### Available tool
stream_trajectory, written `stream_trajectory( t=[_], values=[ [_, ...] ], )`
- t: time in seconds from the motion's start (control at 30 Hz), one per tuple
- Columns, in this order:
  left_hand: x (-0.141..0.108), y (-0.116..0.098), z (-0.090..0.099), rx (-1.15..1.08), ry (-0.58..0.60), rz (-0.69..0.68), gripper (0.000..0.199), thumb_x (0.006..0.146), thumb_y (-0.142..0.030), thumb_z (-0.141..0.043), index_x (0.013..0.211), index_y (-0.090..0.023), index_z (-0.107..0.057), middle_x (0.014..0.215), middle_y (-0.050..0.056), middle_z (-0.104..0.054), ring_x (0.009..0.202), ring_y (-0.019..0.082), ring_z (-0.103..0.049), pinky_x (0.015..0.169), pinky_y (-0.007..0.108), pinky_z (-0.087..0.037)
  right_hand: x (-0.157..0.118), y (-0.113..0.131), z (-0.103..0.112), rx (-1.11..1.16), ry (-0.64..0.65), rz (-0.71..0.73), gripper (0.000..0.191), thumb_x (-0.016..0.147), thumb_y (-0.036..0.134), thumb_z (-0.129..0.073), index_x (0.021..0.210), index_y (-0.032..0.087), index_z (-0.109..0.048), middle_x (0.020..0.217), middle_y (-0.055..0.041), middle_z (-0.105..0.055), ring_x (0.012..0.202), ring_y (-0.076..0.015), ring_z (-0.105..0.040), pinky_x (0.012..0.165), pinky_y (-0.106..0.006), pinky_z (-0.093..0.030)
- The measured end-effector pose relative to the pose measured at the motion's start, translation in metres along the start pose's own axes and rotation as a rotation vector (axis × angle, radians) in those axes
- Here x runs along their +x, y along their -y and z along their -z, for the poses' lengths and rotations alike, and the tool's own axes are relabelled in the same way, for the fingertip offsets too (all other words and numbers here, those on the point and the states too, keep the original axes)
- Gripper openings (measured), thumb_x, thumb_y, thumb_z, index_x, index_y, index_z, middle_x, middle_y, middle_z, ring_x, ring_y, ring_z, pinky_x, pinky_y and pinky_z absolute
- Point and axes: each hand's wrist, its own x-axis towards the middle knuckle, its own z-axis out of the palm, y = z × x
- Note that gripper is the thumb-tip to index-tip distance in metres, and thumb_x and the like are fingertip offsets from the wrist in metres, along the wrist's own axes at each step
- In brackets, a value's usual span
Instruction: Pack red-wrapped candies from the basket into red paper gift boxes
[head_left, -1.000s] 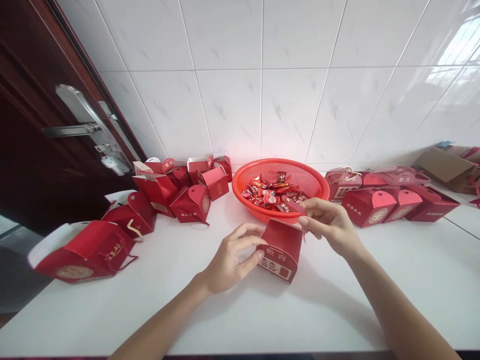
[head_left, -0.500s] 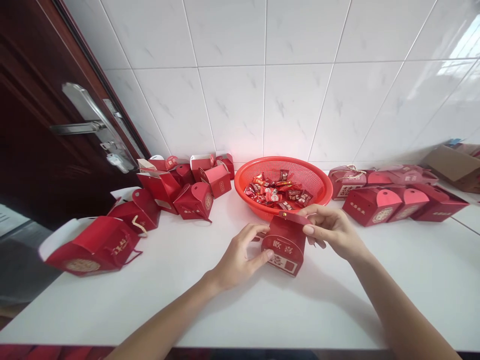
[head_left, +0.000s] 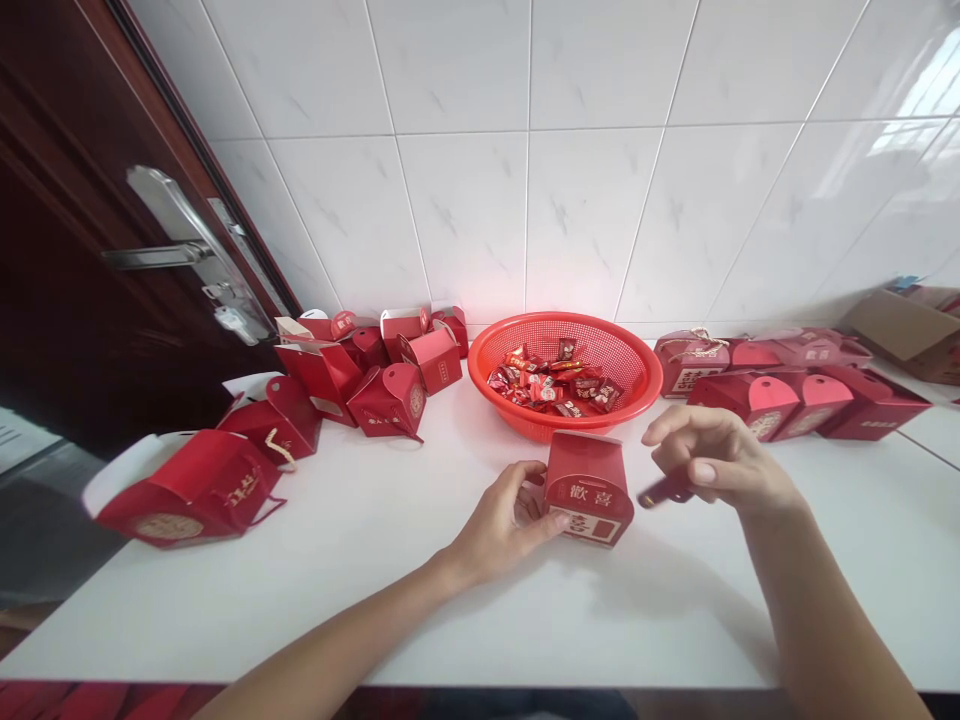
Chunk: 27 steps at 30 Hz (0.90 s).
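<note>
A small red gift box (head_left: 586, 480) with a rounded front flap and gold characters stands on the white table, its top folded over. My left hand (head_left: 506, 520) grips its left side, thumb on the front face and fingers round behind. To the right of the box, raised above the table, my right hand (head_left: 716, 460) pinches a short dark red strap (head_left: 664, 490) with a gold-coloured bit at its end. Just behind the box sits a red plastic basket (head_left: 487, 395) with wrapped candies (head_left: 555, 385) in it.
Several red boxes, some with raised flaps, stand at the left, such as a large one (head_left: 187, 490) near the door (head_left: 67, 200). More closed red boxes (head_left: 750, 400) line the right side. A cardboard box (head_left: 900, 330) sits at the far right, against the tiled wall (head_left: 465, 220).
My right hand has drawn the dark red strap away from the box top, to the right. The box has shifted slightly right, with my left hand still on it.
</note>
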Motion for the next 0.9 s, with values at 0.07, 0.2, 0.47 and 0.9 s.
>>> stream_trajectory(
  t=[0.07, 0.2, 0.47, 0.9],
  values=[
    [-0.001, 0.003, -0.005, -0.051, -0.012, 0.042, 0.046, 0.084, -0.043, -0.076, 0.118, -0.020, -0.055, 0.119, 0.010, -0.070, 0.097, 0.022, -0.069, 0.083, 0.036, -0.056, -0.005, 0.007, 0.007, -0.074, 0.094, -0.121, 0.044, 0.075, 0.056, -0.083, 0.096, 0.019, -0.074, 0.044, 0.0090, -0.042, 0.035, -0.0089, -0.042, 0.037, -0.025, -0.046],
    [-0.002, 0.009, -0.011, -0.094, -0.016, 0.115, 0.049, 0.080, -0.046, -0.080, 0.112, -0.020, -0.054, 0.108, 0.007, -0.070, 0.086, 0.018, -0.066, 0.077, 0.034, -0.054, -0.007, 0.014, 0.011, -0.270, 0.213, -0.294, 0.039, 0.081, 0.052, -0.080, 0.098, 0.017, -0.072, 0.047, 0.0074, -0.049, 0.041, -0.0108, -0.052, 0.044, -0.024, -0.049],
    [0.001, 0.016, -0.012, -0.107, 0.035, 0.165, 0.058, 0.076, -0.048, -0.081, 0.116, -0.017, -0.053, 0.109, 0.010, -0.066, 0.091, 0.020, -0.063, 0.083, 0.037, -0.051, -0.003, 0.007, -0.004, -0.494, 0.298, -0.349, 0.042, 0.087, 0.056, -0.072, 0.094, 0.015, -0.072, 0.054, 0.0014, -0.062, 0.043, -0.0088, -0.049, 0.043, -0.021, -0.034],
    [-0.003, 0.015, -0.007, -0.078, 0.031, 0.166, 0.043, 0.078, -0.035, -0.077, 0.113, -0.022, -0.057, 0.127, 0.010, -0.060, 0.088, 0.017, -0.064, 0.083, 0.037, -0.053, -0.045, 0.000, 0.016, -0.518, -0.140, -0.371, 0.050, 0.079, 0.067, -0.074, 0.085, 0.018, -0.072, 0.058, -0.0047, -0.065, 0.055, -0.0180, -0.063, 0.042, -0.023, -0.041]
  ],
)
